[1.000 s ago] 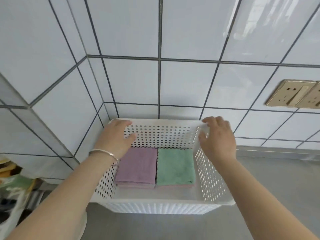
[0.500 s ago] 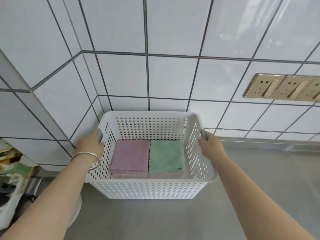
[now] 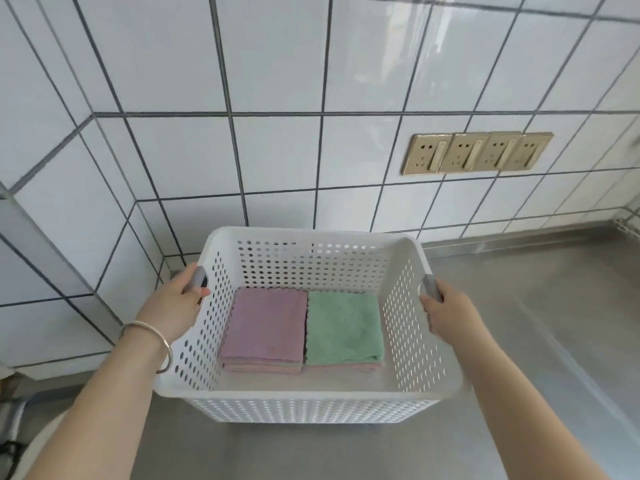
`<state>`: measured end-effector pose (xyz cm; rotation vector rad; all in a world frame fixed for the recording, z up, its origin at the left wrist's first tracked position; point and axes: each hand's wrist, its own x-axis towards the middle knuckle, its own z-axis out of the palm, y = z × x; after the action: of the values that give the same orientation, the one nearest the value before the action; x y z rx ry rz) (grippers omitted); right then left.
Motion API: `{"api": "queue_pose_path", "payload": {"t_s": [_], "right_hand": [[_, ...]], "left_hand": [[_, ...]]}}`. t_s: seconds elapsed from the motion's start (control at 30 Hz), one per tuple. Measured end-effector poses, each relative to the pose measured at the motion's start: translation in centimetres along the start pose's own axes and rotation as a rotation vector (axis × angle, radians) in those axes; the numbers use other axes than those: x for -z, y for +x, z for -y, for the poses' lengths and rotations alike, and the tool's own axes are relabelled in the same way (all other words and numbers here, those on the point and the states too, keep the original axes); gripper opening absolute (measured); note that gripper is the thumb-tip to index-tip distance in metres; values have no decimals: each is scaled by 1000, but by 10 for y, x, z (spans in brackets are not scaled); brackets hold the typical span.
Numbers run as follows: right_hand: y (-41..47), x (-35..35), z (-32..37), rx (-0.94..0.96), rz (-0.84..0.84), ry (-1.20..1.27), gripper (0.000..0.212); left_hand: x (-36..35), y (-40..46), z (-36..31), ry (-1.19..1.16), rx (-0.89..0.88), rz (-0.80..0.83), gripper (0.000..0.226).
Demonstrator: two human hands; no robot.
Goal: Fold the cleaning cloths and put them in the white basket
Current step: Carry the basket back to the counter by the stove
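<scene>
- Cloths lie folded in two stacks on the floor of the white basket [image 3: 304, 398]: a purple-topped stack [image 3: 265, 329] on the left and a green-topped stack [image 3: 343, 327] on the right, their inner edges touching, both pushed toward the far wall, with a bare strip of basket floor along the near wall.
- Left hand [image 3: 173, 306] grips the grey handle [image 3: 198, 277] on the basket's left rim; right hand [image 3: 446, 311] grips the matching handle [image 3: 431, 287] on the right rim.
- A metal bangle [image 3: 156, 344] circles the left wrist.
- Basket sits over the grey counter [image 3: 540, 306], its far-left corner near the corner of the tiled wall [image 3: 277, 64]; open counter stretches away to the right.
- A row of gold sockets [image 3: 476, 152] is set in the wall, above and right of the basket.
- Compared with half a second ago, the basket appears nearer and lower in view, further out from the back wall, and all four sockets now show.
</scene>
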<state>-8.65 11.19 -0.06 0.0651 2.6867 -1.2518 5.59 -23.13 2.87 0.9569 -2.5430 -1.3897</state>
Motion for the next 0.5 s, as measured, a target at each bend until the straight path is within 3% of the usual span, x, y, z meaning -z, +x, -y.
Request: {"api": "queue_pose_path", "payload": {"t_s": [0.2, 0.5], "right_hand": [[-111, 12, -42, -217, -241, 40, 17], [-365, 13, -84, -554, -648, 129, 8]], "left_hand": [[-13, -15, -10, 109, -230, 256, 21], [-48, -111, -24, 298, -595, 679, 8]]}}
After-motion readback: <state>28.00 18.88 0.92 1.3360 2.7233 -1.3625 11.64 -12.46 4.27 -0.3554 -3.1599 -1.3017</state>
